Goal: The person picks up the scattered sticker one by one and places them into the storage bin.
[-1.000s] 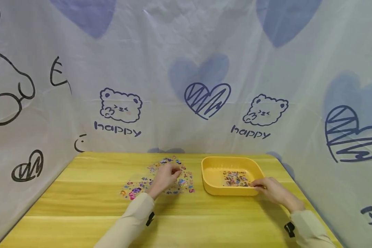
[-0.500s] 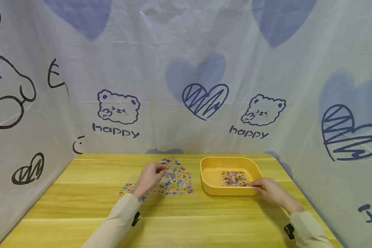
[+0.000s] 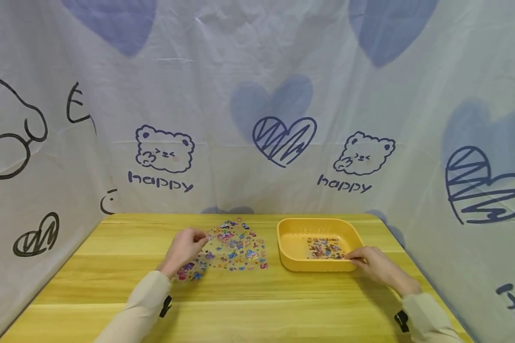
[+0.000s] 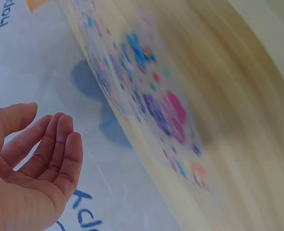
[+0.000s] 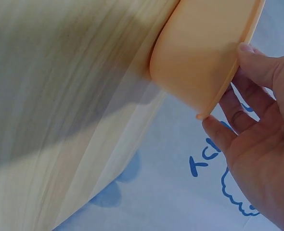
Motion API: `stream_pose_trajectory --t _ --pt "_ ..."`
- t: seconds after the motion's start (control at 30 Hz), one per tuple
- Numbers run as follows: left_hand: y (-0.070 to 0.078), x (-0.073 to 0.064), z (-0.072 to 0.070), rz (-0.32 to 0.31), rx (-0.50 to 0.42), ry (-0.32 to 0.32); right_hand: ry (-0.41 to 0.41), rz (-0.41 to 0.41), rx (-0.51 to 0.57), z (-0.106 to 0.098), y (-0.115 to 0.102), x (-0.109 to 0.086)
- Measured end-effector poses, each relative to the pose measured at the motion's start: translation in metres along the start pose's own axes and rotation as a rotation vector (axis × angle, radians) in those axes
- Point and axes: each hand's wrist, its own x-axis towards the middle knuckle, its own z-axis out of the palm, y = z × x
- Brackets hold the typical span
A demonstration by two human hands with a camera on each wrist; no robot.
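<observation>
The patterned clear sheets (image 3: 233,255) lie on the desk (image 3: 257,305) to the right of the left grip (image 3: 182,250), with one bright portion reaching near and beneath its wrist. Their spread runs longer left to right than near to far, and its right edge stops just beside the yellow tray (image 3: 298,265), with a narrow strip of desk between. Sheets overlap, so their number is hard to tell.

The left grip is clearly the nearer to them: it hangs above their left end, fingers loosely bent, thumb standing apart from the fingertips, nothing visible between. The left wrist view shows a gap between hand and print, though blurred.

The right grip (image 3: 378,267) is well apart from that spread, thumb and fingers pinching the tray's rim at its near right corner. The tray's long axis also runs left to right; a smaller printed sheet (image 3: 325,248) lies inside, toward the right, close to that pinch.
</observation>
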Motion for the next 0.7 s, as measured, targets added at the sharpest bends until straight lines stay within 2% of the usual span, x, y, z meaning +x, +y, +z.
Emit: stream_pose_trajectory --t 0.27,0.37,0.53,0.7 --pt "-0.015 -0.005 -0.014 -0.036 0.042 0.002 -0.005 -0.029 -0.004 -0.004 0.004 -0.001" --pt "-0.022 -0.006 -0.019 -0.047 0.091 -0.011 0.007 -0.020 -0.007 -0.005 0.005 -0.001" --pt "-0.030 -0.012 -0.027 -0.149 0.138 -0.044 0.017 -0.023 0.001 -0.004 0.006 -0.002" --pt "-0.037 -0.022 -0.033 -0.203 0.268 -0.083 0.021 -0.023 0.009 -0.003 0.006 -0.003"
